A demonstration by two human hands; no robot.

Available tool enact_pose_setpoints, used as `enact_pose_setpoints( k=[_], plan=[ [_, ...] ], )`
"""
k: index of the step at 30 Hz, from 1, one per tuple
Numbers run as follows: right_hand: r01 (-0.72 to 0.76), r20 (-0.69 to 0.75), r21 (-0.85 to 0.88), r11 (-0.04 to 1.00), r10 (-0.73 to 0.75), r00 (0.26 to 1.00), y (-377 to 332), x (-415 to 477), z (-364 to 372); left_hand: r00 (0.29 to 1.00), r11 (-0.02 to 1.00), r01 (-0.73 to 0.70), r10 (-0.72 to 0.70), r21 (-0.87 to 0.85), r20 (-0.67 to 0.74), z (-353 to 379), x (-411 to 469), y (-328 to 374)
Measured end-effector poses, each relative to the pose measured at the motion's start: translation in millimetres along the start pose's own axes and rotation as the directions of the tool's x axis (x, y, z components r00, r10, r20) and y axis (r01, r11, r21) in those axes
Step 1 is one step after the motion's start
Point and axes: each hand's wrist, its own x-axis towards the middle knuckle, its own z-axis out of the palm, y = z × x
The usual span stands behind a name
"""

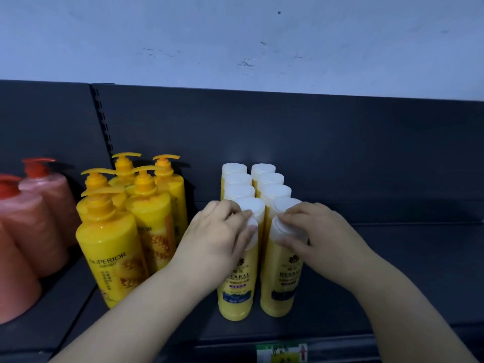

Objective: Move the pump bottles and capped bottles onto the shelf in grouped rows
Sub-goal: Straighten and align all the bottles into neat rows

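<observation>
Open shelf (406,271) right of capped bottles (275,191); narrow, perhaps passable gap beside pump bottles (152,216)

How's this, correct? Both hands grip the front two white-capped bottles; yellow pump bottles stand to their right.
Wrong side: head view shows the yellow pump bottles to their left. Left hand and right hand grip the front two white-capped bottles.

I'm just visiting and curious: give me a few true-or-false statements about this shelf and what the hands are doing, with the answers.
1. The left hand and right hand each grip the top of one of the capped bottles. True.
2. The capped bottles stand in one single row. False: they form two rows side by side.
3. The yellow pump bottles stand left of the capped bottles. True.
4. The red pump bottles lie on their sides. False: they stand upright.
</observation>
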Motion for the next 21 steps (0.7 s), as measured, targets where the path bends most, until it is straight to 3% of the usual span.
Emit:
enact_pose_setpoints(
  k=[4,6,10,16,21],
  plan=[
    [-0.152,-0.126,0.316,0.937,0.201,0.971,10,19,-2,0.998,0.997,0.061,-0.061,-0.044,0.015,-4,26,1],
    [-0.201,-0.046,0.303,0.932,0.225,0.973,11,34,2,0.991,0.999,0.016,-0.021,0.035,0.134,0,39,5],
    [-0.187,0.240,0.092,0.978,0.160,0.957,2,50,16,0.914,0.993,0.007,-0.055,0.119,0.401,9,47,8],
    [-0.197,0.312,0.009,0.980,0.185,0.932,-1,49,16,0.949,1.000,0.012,-0.012,0.001,0.315,4,33,-1],
    [-0.169,0.323,-0.004,0.986,0.162,0.932,-10,53,17,0.975,0.996,0.078,-0.066,-0.048,0.212,8,29,-5]
  ],
)
